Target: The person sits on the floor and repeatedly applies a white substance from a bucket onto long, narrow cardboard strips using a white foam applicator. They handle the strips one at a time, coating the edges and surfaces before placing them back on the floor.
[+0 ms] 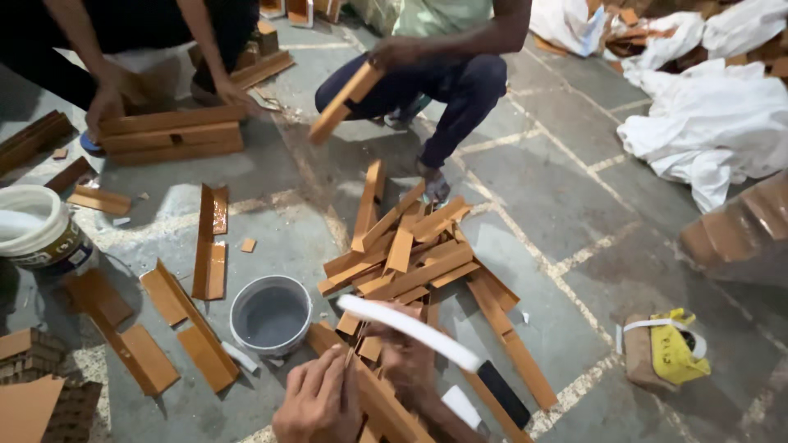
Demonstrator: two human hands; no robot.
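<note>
My left hand point(316, 402) lies at the bottom centre, fingers pressed on a long brown angle strip point(386, 410) that runs under both hands. Just right of it my right hand point(404, 357) is curled around what looks like a thin stick point(353, 354) pointing at the strip. A white curved band with a black end point(435, 340) crosses in front of my right hand; what it belongs to is unclear. A small grey tub of pale liquid point(271, 316) stands to the left of my hands. A heap of brown strips point(410, 254) lies just beyond them.
One person crouches at top centre holding a brown strip point(345, 102). Another at top left has hands on stacked brown pieces point(172, 133). A white bucket point(37, 234) stands left, white cloth point(714, 123) lies right, and a yellow bag point(669, 349) is lower right.
</note>
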